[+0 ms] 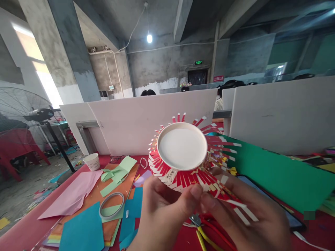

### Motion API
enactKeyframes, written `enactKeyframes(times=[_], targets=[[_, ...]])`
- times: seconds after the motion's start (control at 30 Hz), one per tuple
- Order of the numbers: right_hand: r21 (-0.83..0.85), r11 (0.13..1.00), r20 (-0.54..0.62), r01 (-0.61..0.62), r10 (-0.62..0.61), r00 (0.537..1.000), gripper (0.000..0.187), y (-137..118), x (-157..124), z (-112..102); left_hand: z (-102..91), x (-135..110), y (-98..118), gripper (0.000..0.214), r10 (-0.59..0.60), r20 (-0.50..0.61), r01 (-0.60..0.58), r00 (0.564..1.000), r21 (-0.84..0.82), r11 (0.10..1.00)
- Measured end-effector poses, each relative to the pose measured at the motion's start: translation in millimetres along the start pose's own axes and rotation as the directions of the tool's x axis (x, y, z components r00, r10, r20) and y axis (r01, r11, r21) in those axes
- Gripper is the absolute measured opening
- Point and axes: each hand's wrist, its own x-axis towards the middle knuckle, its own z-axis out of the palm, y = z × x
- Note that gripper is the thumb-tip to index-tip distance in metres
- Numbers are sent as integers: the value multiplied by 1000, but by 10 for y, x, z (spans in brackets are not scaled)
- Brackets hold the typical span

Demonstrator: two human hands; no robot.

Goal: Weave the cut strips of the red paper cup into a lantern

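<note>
and here we are, both bare hands up front and busy: the left hand (167,205) grips the cut paper cup (182,150) from below, thumb pressed on its lower edge, while the right hand (243,205) pinches in among the strips at the lower right, the two sets of fingertips almost meeting. exactly which strip the right fingers have is hard to make out, as they overlap there. the cup is held in the air over the red tablecloth (180,238), its round white base tilted toward the viewer, and what a fan of strips, red with white ends, spreading out all around it! right beneath the hands, a tool with yellow handles (201,240) lies on the cloth, partly covered, with a red handle (218,232) beside it. over to the left, a roll of tape (100,210) rests on the papers, just beside a blue sheet (82,228), with a pink sheet (70,195) and folded light-green paper (123,170) farther back. a whole white paper cup (92,162) stands upright near the table's far left edge, eyeglasses (115,159) near it. on the right, a dark-edged tablet or phone (291,219) sits partly behind the right hand, a big green sheet (277,170) beyond it, and white partition panels (146,122) close off the back.
</note>
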Motion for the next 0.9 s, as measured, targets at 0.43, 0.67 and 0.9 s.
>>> enactKeyframes(times=[0.43, 0.67, 0.9], targets=[[365, 894, -7, -260, 282, 959, 27, 140, -87, 62, 14, 64, -88, 6, 67, -46, -68, 997, -20, 997], [335, 906, 64, -258, 251, 966, 29, 199, -90, -33, 126, 56, -125, 10, 92, -258, -105, 962, -36, 994], [310, 916, 63, -255, 247, 967, 30, 131, -60, -93, 250, 23, -94, 23, 85, -300, -107, 950, -58, 993]])
